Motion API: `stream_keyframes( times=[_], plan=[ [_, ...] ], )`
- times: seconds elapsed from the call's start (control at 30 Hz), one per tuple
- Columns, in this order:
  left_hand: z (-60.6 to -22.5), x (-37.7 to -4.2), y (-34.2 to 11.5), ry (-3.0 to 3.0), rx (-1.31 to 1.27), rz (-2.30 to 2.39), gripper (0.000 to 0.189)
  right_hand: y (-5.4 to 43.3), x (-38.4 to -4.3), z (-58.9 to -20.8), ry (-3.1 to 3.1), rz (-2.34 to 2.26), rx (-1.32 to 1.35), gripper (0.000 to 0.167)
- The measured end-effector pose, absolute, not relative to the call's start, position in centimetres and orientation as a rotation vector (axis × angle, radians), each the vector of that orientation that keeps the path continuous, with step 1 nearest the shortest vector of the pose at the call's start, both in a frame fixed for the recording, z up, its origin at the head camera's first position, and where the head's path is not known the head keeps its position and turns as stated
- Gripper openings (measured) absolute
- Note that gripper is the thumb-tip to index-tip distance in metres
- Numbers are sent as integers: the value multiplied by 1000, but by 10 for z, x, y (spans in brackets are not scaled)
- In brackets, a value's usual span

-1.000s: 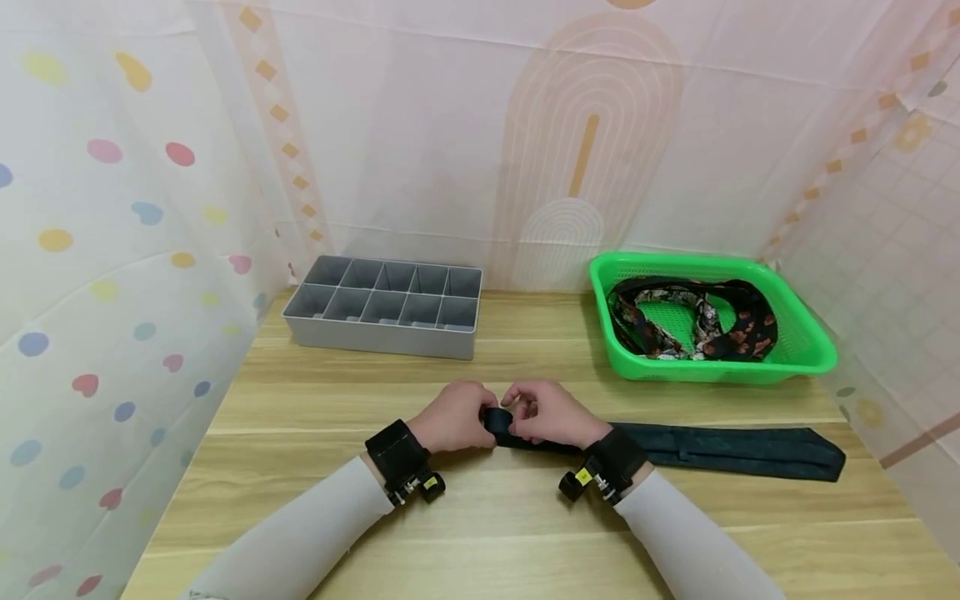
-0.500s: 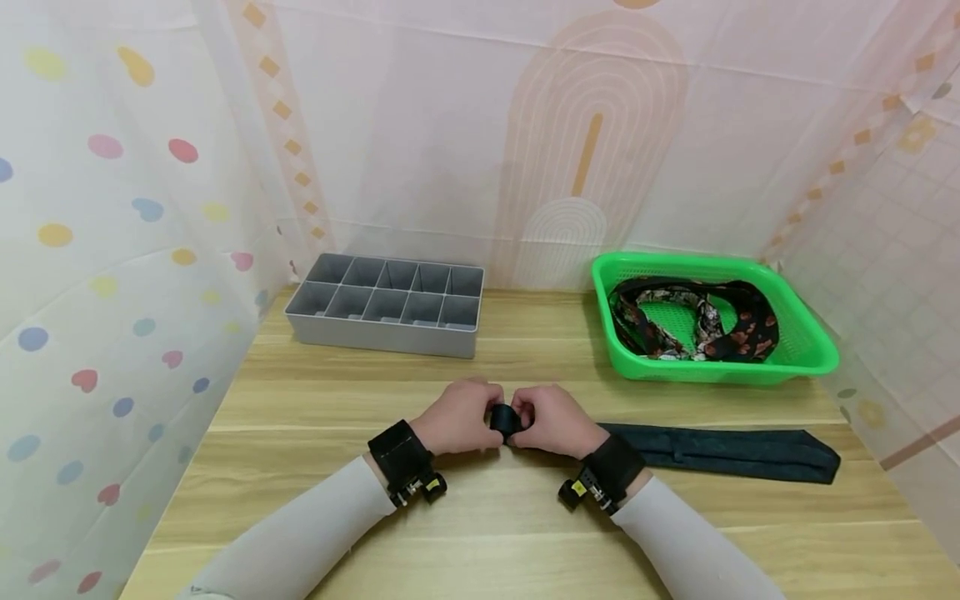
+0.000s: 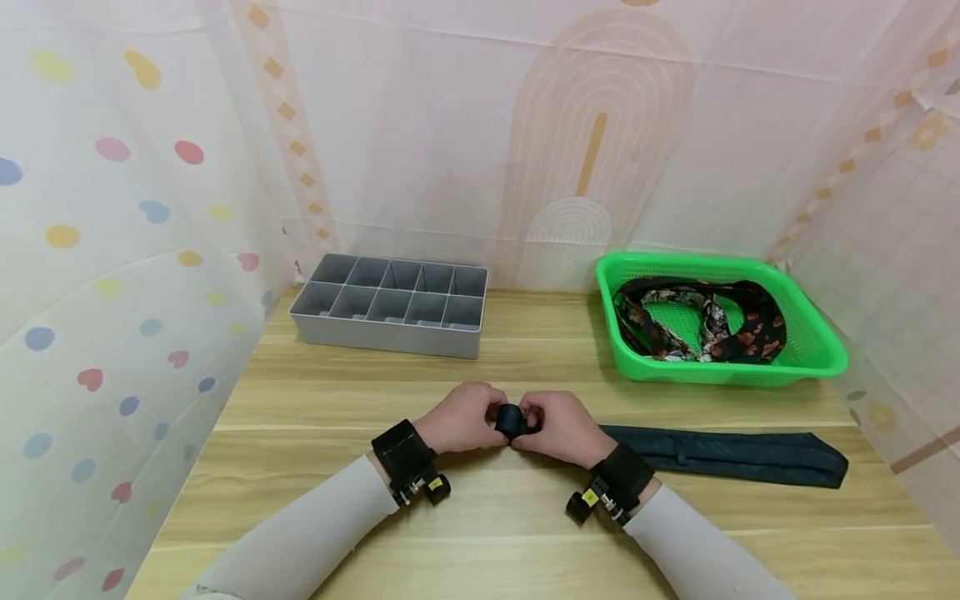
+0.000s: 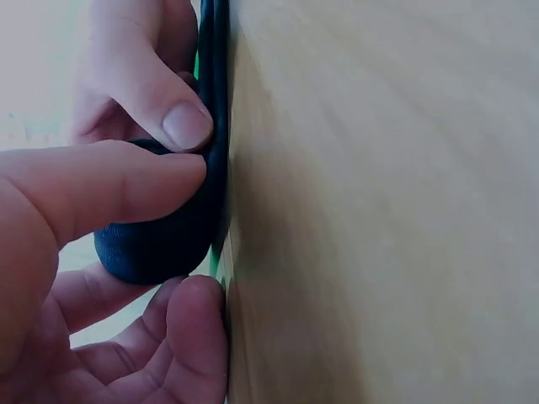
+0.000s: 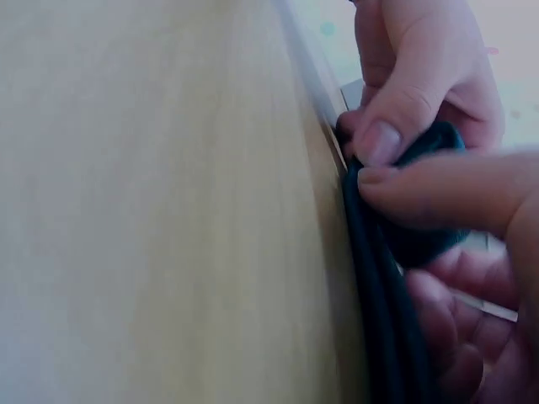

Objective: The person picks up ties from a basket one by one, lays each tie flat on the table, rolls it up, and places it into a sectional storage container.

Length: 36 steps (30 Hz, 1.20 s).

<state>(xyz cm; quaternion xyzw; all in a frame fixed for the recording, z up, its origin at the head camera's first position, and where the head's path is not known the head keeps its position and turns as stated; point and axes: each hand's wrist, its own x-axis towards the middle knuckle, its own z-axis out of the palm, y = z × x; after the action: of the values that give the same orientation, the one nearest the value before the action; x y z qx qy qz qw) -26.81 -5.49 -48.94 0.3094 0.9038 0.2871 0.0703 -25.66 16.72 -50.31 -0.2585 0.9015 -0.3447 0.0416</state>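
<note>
A dark teal necktie (image 3: 735,454) lies lengthwise on the table, its pointed wide end to the right and its other end wound into a small roll (image 3: 510,422). My left hand (image 3: 461,419) holds the roll from the left, thumb on the near side and fingers beyond it. From the right, my right hand (image 3: 562,427) pinches the same roll and covers part of the flat tie. In the left wrist view the two thumbs almost meet on the rolled fabric (image 4: 156,252). The right wrist view shows the flat layers (image 5: 379,295) running out from the roll along the table.
A grey divided box (image 3: 386,333) with several compartments stands at the back left. At the back right is a green basket (image 3: 720,373) holding a dark floral cloth (image 3: 750,333). Printed curtains (image 3: 420,125) hang behind the wooden table (image 3: 480,533).
The right fingers, loosely raised beside the roll a second ago, have come down and now grip it. The roll and left hand have shifted slightly to the right.
</note>
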Motion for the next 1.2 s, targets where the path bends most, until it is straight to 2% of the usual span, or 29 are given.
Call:
stream_keyframes(
  times=[0.23,0.53,0.97,1.1,1.2],
  plan=[
    [-488,-265,-53,2713,917,874,19,168,-254,-498,2750,-1150,-870,28],
    [-485,-265,-52,2761,808,902,26,171,-251,-488,2947,-924,-877,23],
    [-486,-264,-55,2732,853,869,29,168,-255,-495,2900,-784,-847,16],
    [-486,-264,-54,2747,846,853,28,168,-255,-497,2899,-784,-848,17],
    [-487,-264,-53,2762,832,855,26,169,-255,-497,2890,-838,-845,25]
  ],
)
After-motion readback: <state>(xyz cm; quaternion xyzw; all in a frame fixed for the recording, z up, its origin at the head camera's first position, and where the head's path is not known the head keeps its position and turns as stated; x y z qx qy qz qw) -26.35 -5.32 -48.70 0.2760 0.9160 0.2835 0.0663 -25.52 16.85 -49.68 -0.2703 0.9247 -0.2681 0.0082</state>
